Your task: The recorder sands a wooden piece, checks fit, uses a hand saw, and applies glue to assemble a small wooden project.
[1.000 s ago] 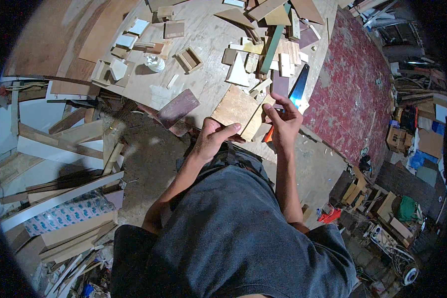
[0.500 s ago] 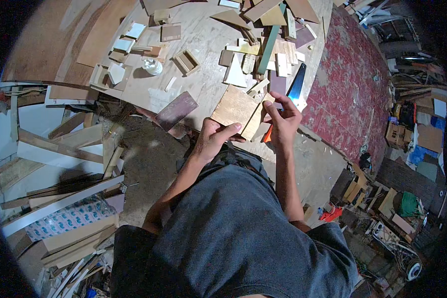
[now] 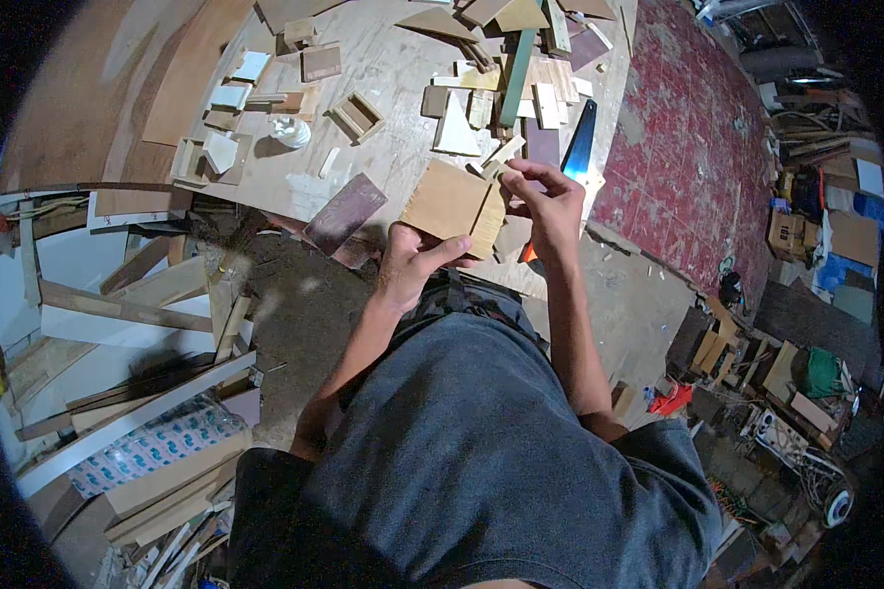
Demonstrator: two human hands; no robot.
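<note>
My left hand (image 3: 413, 267) grips the lower edge of a square wooden board (image 3: 444, 201), its thumb across the near corner. Along the board's right side runs a narrow pale wood strip (image 3: 487, 224), with a dark line between the two. The thumb and fingers of my right hand (image 3: 552, 211) are pinched at the strip's upper end. Both pieces are held up over the workbench's near edge. Just beyond my right hand lies a handsaw (image 3: 580, 142) with a blue-black blade. Its orange handle (image 3: 529, 253) shows partly beside my right wrist.
On the plywood workbench (image 3: 295, 187) are a purple-brown board (image 3: 347, 213), a small open wooden box (image 3: 358, 118), a white crumpled item (image 3: 290, 133) and many offcuts, among them a green strip (image 3: 517, 79). Stacked timber (image 3: 128, 304) fills the left floor. A red panel (image 3: 688, 147) lies right.
The board and strip have turned a little in my hands, so the strip shows its face differently. My view has shifted slightly; both hands keep their hold.
</note>
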